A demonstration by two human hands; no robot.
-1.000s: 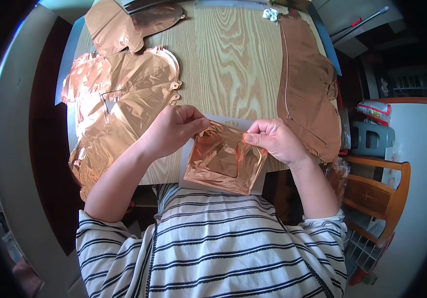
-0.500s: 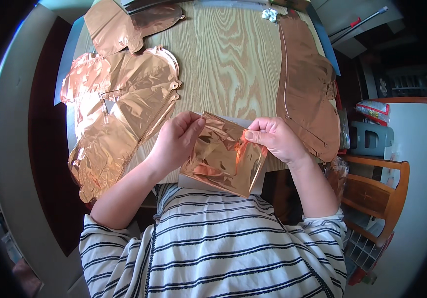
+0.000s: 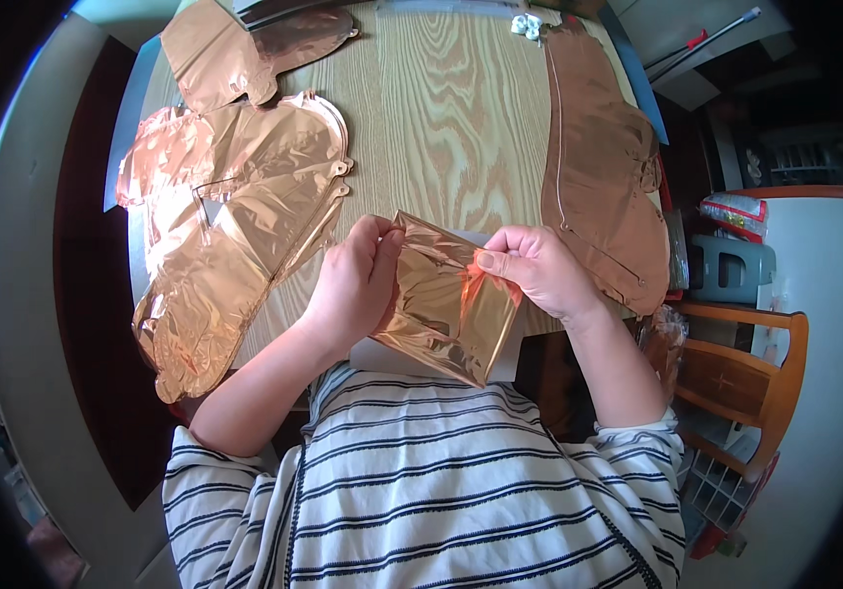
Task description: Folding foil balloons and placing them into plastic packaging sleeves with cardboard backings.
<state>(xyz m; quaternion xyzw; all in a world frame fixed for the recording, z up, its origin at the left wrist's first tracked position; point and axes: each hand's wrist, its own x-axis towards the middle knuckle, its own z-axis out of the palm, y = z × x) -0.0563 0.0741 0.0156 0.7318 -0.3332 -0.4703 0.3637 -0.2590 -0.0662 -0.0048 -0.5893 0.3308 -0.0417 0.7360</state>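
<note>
Hands (image 3: 358,285) (image 3: 539,270) pinching folded copper foil (image 3: 446,304).

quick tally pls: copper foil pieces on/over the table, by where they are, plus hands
Folded copper foil piece held in left hand and right hand: 1
Flat copper foil shapes at table left: 2, as far as the overlap lets me tell
Long copper foil shape at table right: 1
Hands: 2
Total: 4 foil pieces, 2 hands

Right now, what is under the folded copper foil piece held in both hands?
Under the folded copper foil piece a pale flat sheet shows at its lower right edge, at the wooden table edge. The left hand and right hand grip the foil; the rest of the sheet is covered.
</note>
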